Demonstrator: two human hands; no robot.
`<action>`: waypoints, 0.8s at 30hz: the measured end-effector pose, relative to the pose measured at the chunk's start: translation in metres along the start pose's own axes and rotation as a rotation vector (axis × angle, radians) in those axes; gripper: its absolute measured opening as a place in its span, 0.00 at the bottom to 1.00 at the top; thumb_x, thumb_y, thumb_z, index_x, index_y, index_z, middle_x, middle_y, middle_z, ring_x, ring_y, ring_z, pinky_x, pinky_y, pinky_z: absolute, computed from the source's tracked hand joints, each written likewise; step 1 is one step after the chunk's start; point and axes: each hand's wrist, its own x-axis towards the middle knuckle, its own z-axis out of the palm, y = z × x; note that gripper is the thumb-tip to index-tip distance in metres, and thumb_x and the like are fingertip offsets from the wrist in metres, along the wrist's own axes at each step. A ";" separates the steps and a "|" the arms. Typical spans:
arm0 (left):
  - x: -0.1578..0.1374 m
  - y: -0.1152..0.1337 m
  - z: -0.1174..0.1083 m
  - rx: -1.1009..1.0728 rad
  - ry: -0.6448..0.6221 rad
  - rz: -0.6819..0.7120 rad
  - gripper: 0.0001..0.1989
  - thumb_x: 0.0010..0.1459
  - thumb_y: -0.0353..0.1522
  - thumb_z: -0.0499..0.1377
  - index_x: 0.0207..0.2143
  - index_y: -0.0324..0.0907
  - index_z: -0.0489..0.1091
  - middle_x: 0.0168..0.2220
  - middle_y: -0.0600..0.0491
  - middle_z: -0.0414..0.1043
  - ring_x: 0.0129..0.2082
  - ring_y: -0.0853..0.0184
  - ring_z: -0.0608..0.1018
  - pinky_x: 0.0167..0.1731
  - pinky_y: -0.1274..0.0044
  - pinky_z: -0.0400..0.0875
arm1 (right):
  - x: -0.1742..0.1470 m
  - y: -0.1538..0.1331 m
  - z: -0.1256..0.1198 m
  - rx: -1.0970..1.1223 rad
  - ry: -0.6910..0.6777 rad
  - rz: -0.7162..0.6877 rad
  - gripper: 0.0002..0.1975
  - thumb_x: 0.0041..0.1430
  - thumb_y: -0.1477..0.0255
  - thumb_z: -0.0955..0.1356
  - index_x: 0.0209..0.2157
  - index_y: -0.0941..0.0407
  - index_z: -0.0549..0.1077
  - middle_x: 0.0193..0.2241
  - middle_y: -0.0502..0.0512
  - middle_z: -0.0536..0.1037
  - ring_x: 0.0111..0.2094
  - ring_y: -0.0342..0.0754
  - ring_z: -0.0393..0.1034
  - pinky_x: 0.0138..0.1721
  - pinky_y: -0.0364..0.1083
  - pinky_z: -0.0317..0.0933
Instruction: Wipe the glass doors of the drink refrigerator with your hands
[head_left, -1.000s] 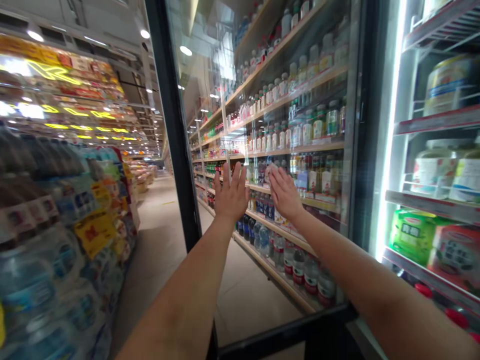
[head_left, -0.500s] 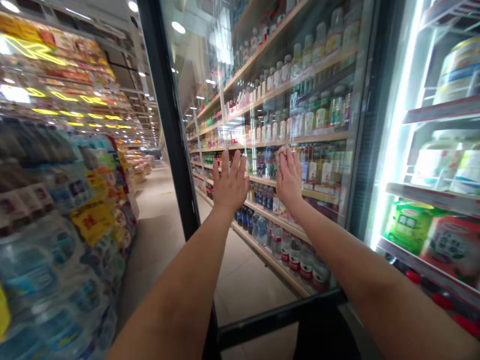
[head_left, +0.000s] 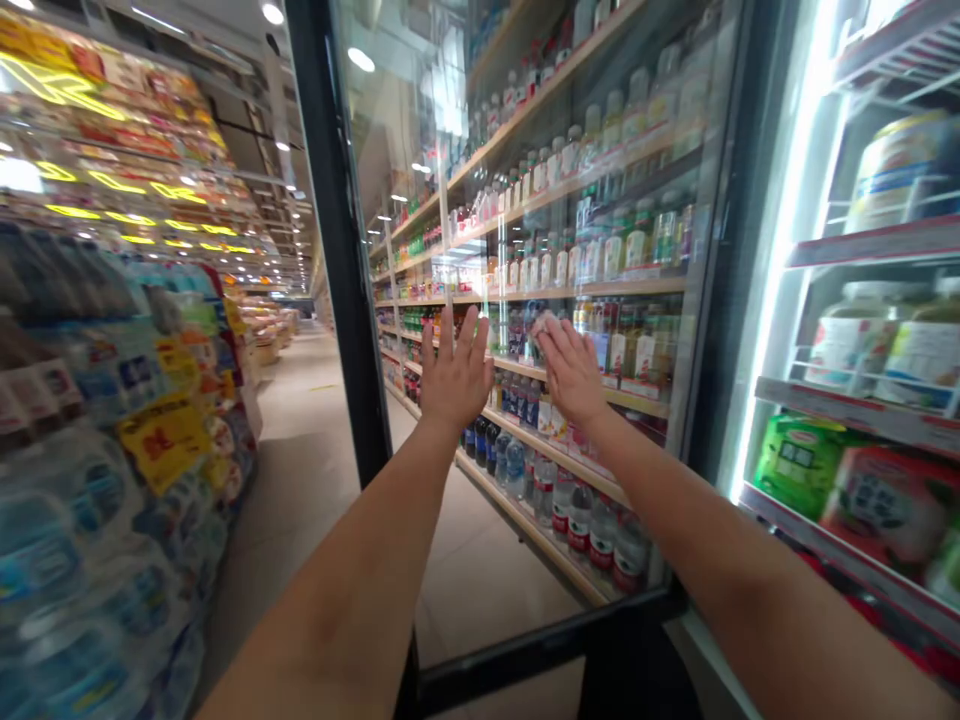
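A glass door [head_left: 397,150] in a black frame stands open in front of me. My left hand [head_left: 454,370] lies against its pane with the fingers spread and holds nothing. To its right, my right hand [head_left: 571,368] presses a crumpled, pale cloth or tissue [head_left: 543,323] to the glass. The fingers cover most of that wad, and only a bit shows past the fingertips. Both arms reach forward from the lower corners.
Lit cooler shelves [head_left: 862,400] with jars and packs stand close at right. Shelves of bottles [head_left: 577,520] appear in the pane. Stacked water packs [head_left: 97,560] line the left side of the aisle floor [head_left: 300,400]. The door's bottom rail [head_left: 517,645] crosses below my hands.
My right hand has slid a little left and down over the glass with the wad, its fingers now tilted left. My left hand stays nearly in place. The view has shifted slightly.
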 end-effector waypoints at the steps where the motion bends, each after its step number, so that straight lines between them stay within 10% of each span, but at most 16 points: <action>1: 0.000 0.000 0.000 0.003 0.003 0.003 0.33 0.67 0.34 0.53 0.71 0.39 0.48 0.73 0.48 0.42 0.72 0.55 0.29 0.71 0.53 0.29 | -0.001 0.000 0.000 -0.016 0.037 0.056 0.28 0.69 0.74 0.57 0.69 0.53 0.57 0.70 0.57 0.57 0.73 0.53 0.41 0.70 0.62 0.43; 16: -0.001 -0.002 -0.001 0.003 0.020 -0.004 0.31 0.68 0.36 0.52 0.71 0.41 0.50 0.72 0.48 0.45 0.73 0.55 0.34 0.71 0.53 0.33 | -0.001 -0.028 0.018 0.030 0.051 -0.197 0.28 0.67 0.76 0.57 0.68 0.56 0.60 0.67 0.60 0.63 0.72 0.49 0.43 0.70 0.57 0.45; 21: -0.001 -0.002 0.000 -0.008 0.003 -0.012 0.32 0.68 0.35 0.51 0.71 0.41 0.49 0.72 0.49 0.43 0.73 0.55 0.34 0.71 0.52 0.33 | -0.003 -0.036 0.024 -0.015 0.189 0.217 0.29 0.69 0.76 0.55 0.70 0.58 0.55 0.68 0.64 0.59 0.72 0.54 0.42 0.69 0.62 0.43; 24: -0.001 -0.002 0.000 -0.024 0.009 -0.007 0.32 0.68 0.35 0.51 0.71 0.41 0.48 0.73 0.49 0.43 0.73 0.55 0.34 0.71 0.53 0.32 | -0.006 -0.040 0.025 -0.025 0.114 0.072 0.28 0.68 0.75 0.57 0.69 0.56 0.58 0.68 0.61 0.60 0.72 0.52 0.41 0.70 0.61 0.39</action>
